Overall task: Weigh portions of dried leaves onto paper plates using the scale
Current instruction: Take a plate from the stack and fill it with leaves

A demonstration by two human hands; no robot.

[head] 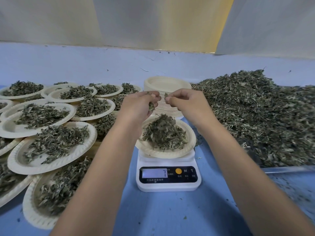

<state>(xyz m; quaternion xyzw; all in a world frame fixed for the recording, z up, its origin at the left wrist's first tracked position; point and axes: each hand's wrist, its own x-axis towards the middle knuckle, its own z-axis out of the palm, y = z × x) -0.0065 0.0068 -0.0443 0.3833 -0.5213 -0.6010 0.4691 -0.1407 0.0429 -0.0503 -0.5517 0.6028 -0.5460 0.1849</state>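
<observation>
Green-grey dried leaf bits are in both bare hands, which hover close together above the weighing spot, fingertips near but apart. The left hand (141, 103) has its fingers curled down round a small clump of leaves. The right hand (184, 101) is curled too and pinches a single scrap between thumb and forefinger.

Below them, one round cream paper plate (190, 143) carrying a mound of dried leaves (163, 133) sits on one white digital kitchen scale (168, 183), which stands on the blue table covering (162, 210). Behind the scale stands one tall stack of empty cream plates (167, 84). To the right lies one big loose heap of dried leaves (255, 113) with a metal tray edge (288, 169) along its near side. To the left, filled cream plates (15, 160) overlap and lie on one another, at least a dozen.

The exact number cannot be told, since several are buried or cut off by the left edge. The left forearm covers part of the weighed plate's rim. The scale's grey display (154, 173) shows what looks like a 7, not clearly legible.
</observation>
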